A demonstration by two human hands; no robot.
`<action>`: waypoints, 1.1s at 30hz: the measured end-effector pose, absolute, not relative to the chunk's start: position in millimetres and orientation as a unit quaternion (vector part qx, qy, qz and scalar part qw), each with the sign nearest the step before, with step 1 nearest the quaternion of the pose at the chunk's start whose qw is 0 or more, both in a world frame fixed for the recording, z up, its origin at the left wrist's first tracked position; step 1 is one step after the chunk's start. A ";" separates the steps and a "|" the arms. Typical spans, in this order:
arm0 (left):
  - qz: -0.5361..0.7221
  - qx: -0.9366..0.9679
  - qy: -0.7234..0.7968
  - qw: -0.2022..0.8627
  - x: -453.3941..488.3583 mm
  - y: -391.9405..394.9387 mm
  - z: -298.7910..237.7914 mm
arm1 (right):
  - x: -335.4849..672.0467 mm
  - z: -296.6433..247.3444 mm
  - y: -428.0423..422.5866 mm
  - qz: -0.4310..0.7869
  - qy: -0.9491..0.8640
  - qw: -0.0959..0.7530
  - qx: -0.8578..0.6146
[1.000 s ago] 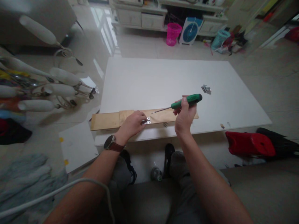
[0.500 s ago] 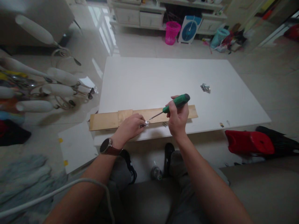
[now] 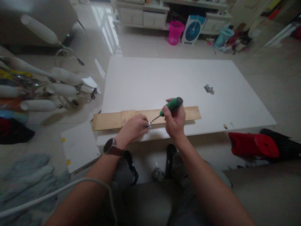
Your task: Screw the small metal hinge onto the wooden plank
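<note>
A long wooden board (image 3: 190, 113) lies along the near edge of a white table (image 3: 164, 81). My left hand (image 3: 133, 127) rests on the board with its fingers pinched on a small metal hinge (image 3: 147, 126). My right hand (image 3: 175, 121) is wrapped round a green-handled screwdriver (image 3: 170, 106). The screwdriver slants down to the left and its tip meets the hinge by my left fingertips. A watch sits on my left wrist (image 3: 110, 146).
A small heap of metal hardware (image 3: 209, 89) lies on the table at the right. A red object (image 3: 252, 145) is on the floor to the right. White-handled utensils on a rack (image 3: 47, 91) stand at the left. A pink basket (image 3: 175, 32) and a fan (image 3: 193, 29) are beyond the table.
My right hand moved left and down with the screwdriver, bringing its tip from above the board onto the hinge. My left hand stayed on the hinge.
</note>
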State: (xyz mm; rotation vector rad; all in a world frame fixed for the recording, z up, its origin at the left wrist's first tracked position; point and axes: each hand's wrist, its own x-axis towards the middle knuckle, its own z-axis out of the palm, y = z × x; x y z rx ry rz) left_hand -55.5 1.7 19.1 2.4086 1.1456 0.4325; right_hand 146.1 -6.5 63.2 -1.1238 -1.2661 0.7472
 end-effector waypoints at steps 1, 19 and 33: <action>0.156 0.870 0.414 0.218 -55.4 1.7 19.3 | 145.8 63.4 -6.5 0.318 -0.552 0.600 -0.484; 0.168 0.866 0.412 0.228 -53.9 3.4 16.0 | 140.1 70.6 -6.1 0.324 -0.619 0.549 -0.459; 0.184 0.857 0.419 0.236 -51.7 3.5 15.4 | 136.7 66.8 -3.5 0.348 -0.608 0.560 -0.442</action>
